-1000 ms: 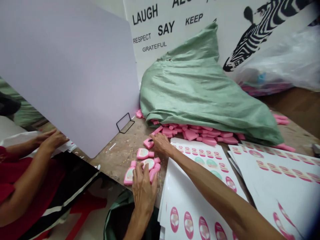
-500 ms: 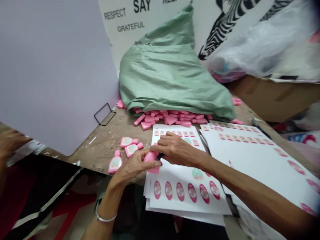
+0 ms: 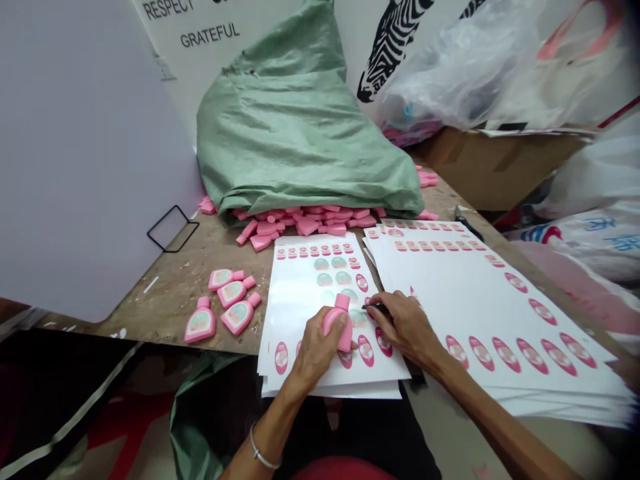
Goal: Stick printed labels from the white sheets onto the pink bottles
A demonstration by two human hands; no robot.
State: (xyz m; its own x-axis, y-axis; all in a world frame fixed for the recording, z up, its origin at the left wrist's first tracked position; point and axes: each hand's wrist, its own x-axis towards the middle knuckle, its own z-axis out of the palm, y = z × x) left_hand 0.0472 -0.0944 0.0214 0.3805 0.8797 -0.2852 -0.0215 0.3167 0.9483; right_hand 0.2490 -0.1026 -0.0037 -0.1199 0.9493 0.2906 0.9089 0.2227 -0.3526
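My left hand (image 3: 320,343) is closed around a small pink plastic bottle (image 3: 343,317), cap upward, over a sheet of stickers (image 3: 300,307). No label shows on the part of the bottle I can see. My right hand (image 3: 405,327) pinches a thin black pointed tool (image 3: 373,307), its tip at the sheet's green round-topped stickers; whether it is tweezers or a blade I cannot make out. Left of the sheet lie several pink bottles (image 3: 239,313) with pale green labels on them.
A big green sack (image 3: 305,133) stands at the back, with a heap of unlabelled pink bottles (image 3: 310,223) along its lower edge. More sticker sheets (image 3: 430,293) are stacked on the right. A black wire stand (image 3: 173,230) is by the pale panel (image 3: 90,167); a cardboard box (image 3: 480,167) sits behind.
One more labelled bottle lies in the group at left. My hands, together on a bottle before, are now apart, the right one lower at the stickers. The view has shifted right.
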